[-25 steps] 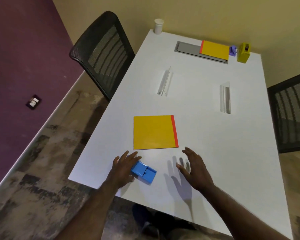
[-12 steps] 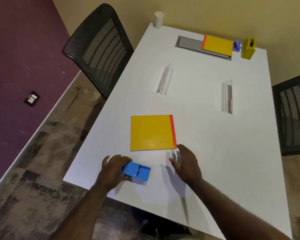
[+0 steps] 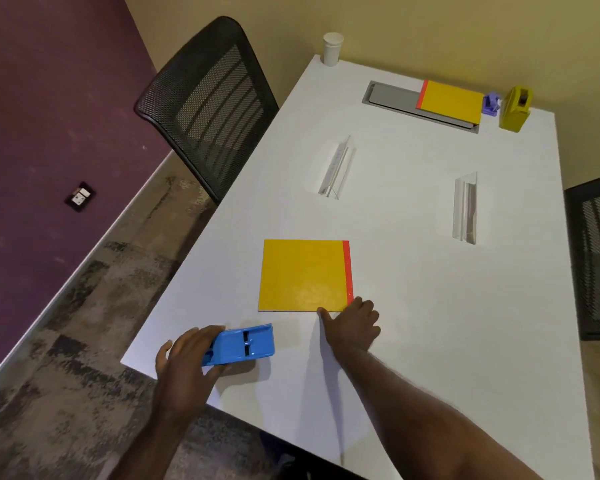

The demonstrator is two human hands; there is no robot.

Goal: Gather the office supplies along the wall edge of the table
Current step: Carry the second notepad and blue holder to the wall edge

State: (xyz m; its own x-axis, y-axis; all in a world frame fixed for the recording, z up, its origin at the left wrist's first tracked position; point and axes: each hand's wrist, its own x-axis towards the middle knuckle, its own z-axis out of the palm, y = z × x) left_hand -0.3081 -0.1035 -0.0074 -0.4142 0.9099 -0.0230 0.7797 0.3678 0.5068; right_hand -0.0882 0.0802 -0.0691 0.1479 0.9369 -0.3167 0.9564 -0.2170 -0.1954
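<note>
A blue stapler point(image 3: 241, 344) lies near the table's front left corner, and my left hand point(image 3: 184, 358) wraps its left end. A yellow notebook with a red spine point(image 3: 303, 275) lies flat just beyond it. My right hand point(image 3: 352, 322) pinches the notebook's near right corner, fingers on top and thumb at its near edge. By the far wall sit a second yellow notebook point(image 3: 452, 102), a small purple tape dispenser point(image 3: 492, 105) and a yellow-green dispenser point(image 3: 515, 109).
A white table point(image 3: 413, 306) holds two clear acrylic sign holders point(image 3: 336, 168) point(image 3: 466, 209), a grey cable hatch point(image 3: 392, 98) and a white paper cup point(image 3: 332, 48) at the far left corner. Black mesh chairs stand at the left point(image 3: 208, 98) and right point(image 3: 596, 251).
My right hand has moved forward from open table to the notebook's near right corner. My left hand has closed around the stapler's end, and the stapler has turned slightly.
</note>
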